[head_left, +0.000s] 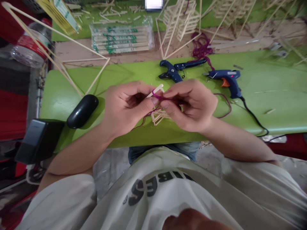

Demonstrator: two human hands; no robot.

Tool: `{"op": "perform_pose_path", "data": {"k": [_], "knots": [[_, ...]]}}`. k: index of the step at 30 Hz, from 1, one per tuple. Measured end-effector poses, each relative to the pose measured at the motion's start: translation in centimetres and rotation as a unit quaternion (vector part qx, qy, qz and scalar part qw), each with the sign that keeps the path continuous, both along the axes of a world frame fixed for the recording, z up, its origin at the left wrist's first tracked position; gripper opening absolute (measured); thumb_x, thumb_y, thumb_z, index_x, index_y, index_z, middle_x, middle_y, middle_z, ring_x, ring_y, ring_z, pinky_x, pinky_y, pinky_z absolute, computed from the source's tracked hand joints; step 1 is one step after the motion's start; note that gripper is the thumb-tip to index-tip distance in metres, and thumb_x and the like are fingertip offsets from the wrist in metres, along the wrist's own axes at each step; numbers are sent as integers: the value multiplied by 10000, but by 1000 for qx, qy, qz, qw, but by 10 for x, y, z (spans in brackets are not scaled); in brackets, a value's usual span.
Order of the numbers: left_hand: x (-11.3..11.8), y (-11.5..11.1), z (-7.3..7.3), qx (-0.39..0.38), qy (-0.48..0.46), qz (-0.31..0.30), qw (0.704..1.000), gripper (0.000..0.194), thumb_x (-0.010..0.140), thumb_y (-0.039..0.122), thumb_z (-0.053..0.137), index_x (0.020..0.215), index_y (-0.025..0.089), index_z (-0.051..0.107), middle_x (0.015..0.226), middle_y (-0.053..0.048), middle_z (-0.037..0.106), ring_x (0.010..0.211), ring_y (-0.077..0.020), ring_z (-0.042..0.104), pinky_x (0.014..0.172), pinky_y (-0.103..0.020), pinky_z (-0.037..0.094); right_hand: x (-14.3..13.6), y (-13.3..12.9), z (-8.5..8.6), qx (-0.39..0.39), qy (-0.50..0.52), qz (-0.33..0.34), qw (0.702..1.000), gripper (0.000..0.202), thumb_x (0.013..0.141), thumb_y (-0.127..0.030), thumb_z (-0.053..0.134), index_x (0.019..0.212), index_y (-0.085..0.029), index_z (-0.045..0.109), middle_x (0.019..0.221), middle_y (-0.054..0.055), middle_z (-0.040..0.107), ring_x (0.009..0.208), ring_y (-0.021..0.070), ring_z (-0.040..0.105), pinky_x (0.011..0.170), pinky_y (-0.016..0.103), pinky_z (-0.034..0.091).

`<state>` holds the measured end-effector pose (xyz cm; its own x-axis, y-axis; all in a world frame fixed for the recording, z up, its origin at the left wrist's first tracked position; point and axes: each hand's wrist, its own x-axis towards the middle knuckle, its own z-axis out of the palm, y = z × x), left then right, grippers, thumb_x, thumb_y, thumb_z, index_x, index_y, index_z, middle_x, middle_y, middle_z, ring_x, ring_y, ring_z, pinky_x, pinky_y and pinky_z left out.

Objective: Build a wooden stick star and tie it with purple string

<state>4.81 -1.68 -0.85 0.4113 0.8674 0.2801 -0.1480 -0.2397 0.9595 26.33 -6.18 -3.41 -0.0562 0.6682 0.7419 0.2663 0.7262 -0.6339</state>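
Note:
Between finger and thumb, my left hand (pixel 129 107) pinches a short pale wooden stick (pixel 158 88) with purple yarn looped round it. My right hand (pixel 192 105) is closed on the purple yarn (pixel 159 96) close beside the stick, its fingertips nearly meeting those of my left hand. A small frame of wooden sticks (pixel 158 117) shows just below my fingers, partly hidden by them. One strand of yarn trails down to the left, and another curves out past my right hand. Behind my hands lies a blue cutter (pixel 173 71).
A blue glue gun (pixel 226 76) with its cord lies right of my hands. At left are a black oval case (pixel 82 111), a black box (pixel 39 140) and a triangular stick frame (pixel 96 76). Packaged sticks (pixel 122 38), a yarn pile (pixel 201 46) and stick structures (pixel 179 19) stand behind.

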Motion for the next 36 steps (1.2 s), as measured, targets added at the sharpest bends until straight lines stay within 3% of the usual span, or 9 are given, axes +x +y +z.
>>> {"op": "perform_pose_path", "data": {"k": [2, 5, 17, 21, 25, 27, 30, 33, 36], "knots": [[1, 0, 0, -2, -9, -3, 1000, 185, 922, 401, 1062, 1061, 312, 978, 917, -19, 865, 767, -134, 742, 641, -269, 597, 1, 5, 2, 79, -28, -26, 996, 169, 1084, -185, 829, 1234, -263, 827, 1035, 21, 889, 771, 150, 831, 670, 261, 689], [1, 1, -2, -2, -3, 10, 1000, 182, 916, 409, 1067, 1051, 322, 981, 929, -15, 873, 785, -138, 753, 646, -265, 605, 3, 11, 4, 135, -57, -50, 988, 191, 1051, -120, 847, 1209, -227, 860, 1030, 28, 904, 804, 166, 861, 712, 265, 711], [2, -1, -3, -25, 4, 16, 1000, 218, 924, 492, 1052, 1001, 307, 966, 871, -12, 835, 670, -126, 711, 545, -270, 581, 4, 6, 5, 122, -88, -105, 983, 249, 1028, -124, 865, 1218, -285, 850, 1028, 9, 904, 793, 190, 861, 686, 300, 703], [3, -4, -2, -64, -9, -11, 998, 238, 896, 465, 1079, 1057, 323, 976, 906, -8, 863, 709, -125, 752, 578, -252, 623, 10, 8, 2, 183, -160, -144, 959, 249, 1034, -148, 856, 1253, -266, 837, 1046, 6, 914, 807, 193, 865, 693, 307, 682], [4, -7, 1, -93, -4, -14, 996, 271, 869, 465, 1097, 1024, 284, 968, 881, -13, 864, 704, -135, 771, 583, -245, 639, 12, 10, -1, 223, -205, -191, 934, 140, 1082, -237, 798, 1206, -294, 829, 935, -25, 865, 705, 163, 773, 634, 310, 622], [5, -8, 4, -94, -7, -20, 995, 274, 860, 460, 1104, 972, 264, 948, 814, -4, 833, 628, -113, 722, 527, -230, 580, 9, 8, 0, 205, -203, -195, 938, 89, 1095, -229, 746, 1128, -291, 801, 887, -26, 831, 680, 154, 737, 601, 308, 589], [4, -10, 10, -85, -13, -19, 996, 294, 846, 431, 1117, 979, 259, 919, 810, 9, 823, 586, -85, 670, 499, -220, 521, 4, 4, 7, 109, -149, -135, 974, 74, 1078, -218, 732, 1043, -281, 750, 872, -14, 805, 680, 149, 709, 577, 312, 566], [3, -10, 14, -71, 1, -32, 997, 385, 860, 430, 1108, 1158, 282, 915, 837, 15, 827, 601, -94, 676, 508, -235, 524, 2, 0, 14, -9, -61, -57, 996, 72, 1045, -227, 766, 1003, -267, 724, 819, -21, 747, 606, 122, 576, 541, 315, 499], [3, -10, 15, -52, 13, -34, 998, 358, 867, 457, 1100, 1108, 260, 921, 856, -6, 832, 664, -128, 733, 573, -268, 595, 3, -1, 17, -80, -14, -6, 997, 57, 1034, -258, 762, 989, -252, 728, 806, -22, 717, 602, 114, 533, 515, 316, 412]]}}
